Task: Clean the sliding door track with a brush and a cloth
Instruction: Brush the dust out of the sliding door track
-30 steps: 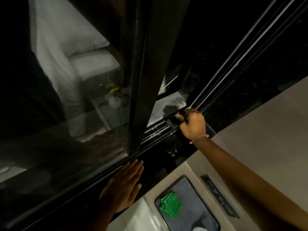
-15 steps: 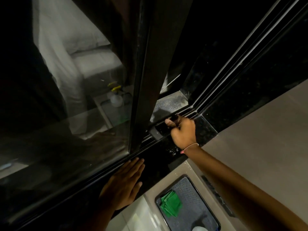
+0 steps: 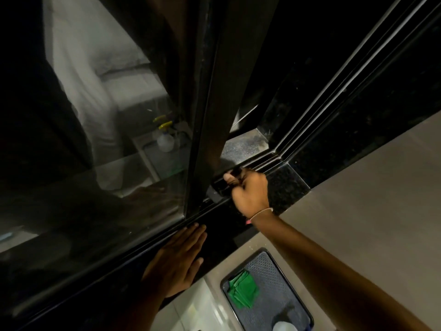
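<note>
Near the centre of the frame, the right hand (image 3: 249, 195) is closed in a fist around a dark brush (image 3: 216, 194) whose head sits in the sliding door track (image 3: 267, 161), just beside the door frame (image 3: 210, 115). The left hand (image 3: 175, 260) lies flat, fingers (image 3: 193, 231) spread and holding nothing, on the dark sill lower down. A green cloth (image 3: 243, 292) rests in a tray (image 3: 281, 268) at the lower right.

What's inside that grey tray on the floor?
In the tray: a folded green cloth and a white rounded object, cut off by the frame edge, so unidentifiable.
</note>
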